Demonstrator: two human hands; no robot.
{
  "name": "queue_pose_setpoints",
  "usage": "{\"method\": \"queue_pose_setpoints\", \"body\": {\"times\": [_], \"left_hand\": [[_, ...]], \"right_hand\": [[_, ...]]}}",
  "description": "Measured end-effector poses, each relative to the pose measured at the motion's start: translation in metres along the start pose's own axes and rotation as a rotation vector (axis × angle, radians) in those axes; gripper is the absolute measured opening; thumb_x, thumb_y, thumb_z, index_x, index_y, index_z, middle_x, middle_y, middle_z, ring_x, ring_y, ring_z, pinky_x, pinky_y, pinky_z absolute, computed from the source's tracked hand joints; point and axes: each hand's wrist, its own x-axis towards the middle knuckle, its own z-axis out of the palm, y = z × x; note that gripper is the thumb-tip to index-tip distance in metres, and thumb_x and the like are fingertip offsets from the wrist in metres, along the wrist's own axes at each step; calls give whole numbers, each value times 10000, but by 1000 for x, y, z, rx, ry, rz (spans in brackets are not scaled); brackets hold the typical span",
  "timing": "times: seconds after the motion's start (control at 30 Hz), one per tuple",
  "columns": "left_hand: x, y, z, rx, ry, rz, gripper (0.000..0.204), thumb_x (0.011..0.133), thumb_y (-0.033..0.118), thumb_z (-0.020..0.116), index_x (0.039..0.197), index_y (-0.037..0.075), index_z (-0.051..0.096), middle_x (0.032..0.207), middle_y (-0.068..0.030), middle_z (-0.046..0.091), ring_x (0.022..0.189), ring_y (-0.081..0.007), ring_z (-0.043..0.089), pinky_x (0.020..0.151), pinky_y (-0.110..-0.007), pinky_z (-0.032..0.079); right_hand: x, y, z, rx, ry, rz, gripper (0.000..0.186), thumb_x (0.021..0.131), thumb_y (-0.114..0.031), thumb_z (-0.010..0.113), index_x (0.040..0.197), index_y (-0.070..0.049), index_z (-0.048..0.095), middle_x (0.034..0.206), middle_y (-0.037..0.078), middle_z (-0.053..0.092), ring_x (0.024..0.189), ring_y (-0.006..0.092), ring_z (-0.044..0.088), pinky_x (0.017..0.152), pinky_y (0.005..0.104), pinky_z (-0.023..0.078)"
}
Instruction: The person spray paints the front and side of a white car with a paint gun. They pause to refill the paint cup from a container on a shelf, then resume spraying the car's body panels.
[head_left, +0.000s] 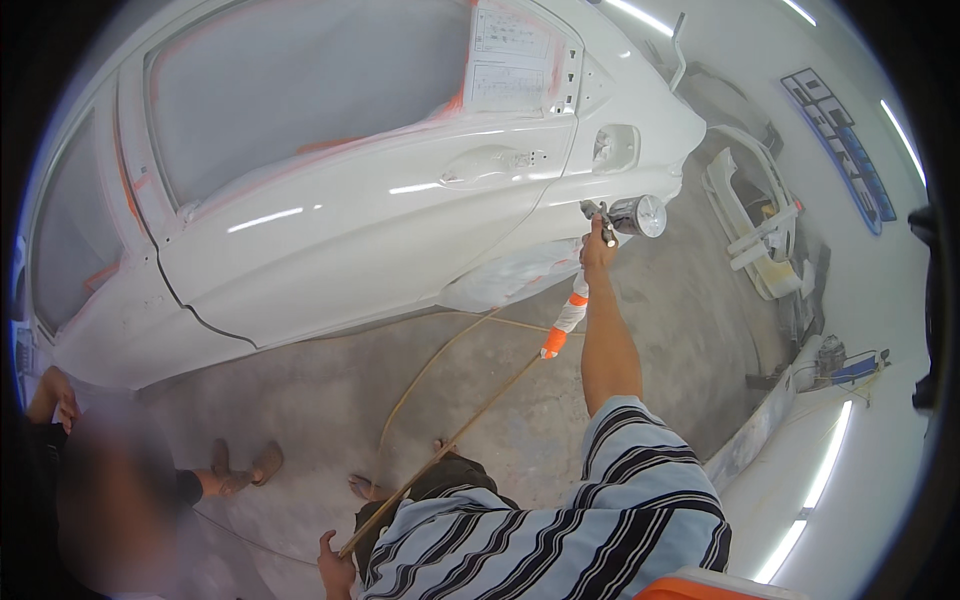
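My right hand (598, 256) is wrapped round the grip of a paint spray gun (606, 228), held out in front of the rear side of a white car (390, 215). A grey cup with a pale round end (640, 216) sits on the gun's right side. White and orange wrapping (566, 322) covers the hose just below the grip. From there the tan air hose (447, 443) slants down to my left hand (337, 570), low beside my body, where the fingers close round it. Masking film covers the car's windows and wheel.
Another person (120, 500) stands close on the left by the car's front end. A loop of hose (400, 395) lies on the grey floor. Loose white bumper parts (755, 220) stand by the right wall, near a low ledge (765, 415).
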Motion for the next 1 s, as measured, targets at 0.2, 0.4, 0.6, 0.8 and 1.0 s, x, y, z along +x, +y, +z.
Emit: {"method": "queue_pose_setpoints", "body": {"times": [0.2, 0.4, 0.6, 0.8, 1.0], "left_hand": [[-13, 49, -9, -60, -97, -12, 560, 850, 68, 669, 1374, 132, 484, 620, -190, 641, 598, -405, 657, 580, -495, 476], [-22, -12, -12, -12, -58, -140, 577, 817, 13, 637, 1363, 146, 505, 626, -179, 642, 604, -409, 645, 601, -492, 480], [-57, -131, -9, -84, 69, -229, 554, 819, -37, 612, 1332, 152, 517, 593, -162, 607, 562, -361, 625, 554, -460, 455], [-106, -220, -1, -206, 92, -425, 548, 773, -9, 639, 1297, 127, 556, 612, -175, 636, 568, -357, 661, 573, -449, 496], [-146, -266, 1, -326, 142, -615, 411, 873, 12, 641, 1260, 135, 583, 830, -248, 706, 832, -457, 696, 740, -500, 530]], "right_hand": [[45, 17, -8, -294, 386, -406, 476, 992, -410, 618, 1218, 1, 700, 1179, 177, 721, 1081, 287, 662, 940, 423, 491], [-20, 31, 10, -194, 49, 99, 397, 1014, -425, 611, 1062, -36, 668, 649, 36, 586, 500, 144, 546, 442, 326, 428], [-140, 44, 80, 9, -182, 72, 369, 998, -482, 622, 1049, -118, 587, 551, -38, 415, 378, 78, 364, 354, 275, 300], [-261, 61, 170, 75, -303, 116, 274, 1019, -387, 628, 1063, -117, 608, 535, -57, 400, 379, 51, 345, 342, 251, 253], [-376, 84, 273, 65, -462, 53, 296, 1021, -404, 618, 897, -142, 562, 534, -59, 391, 366, 52, 336, 325, 252, 260]]}}
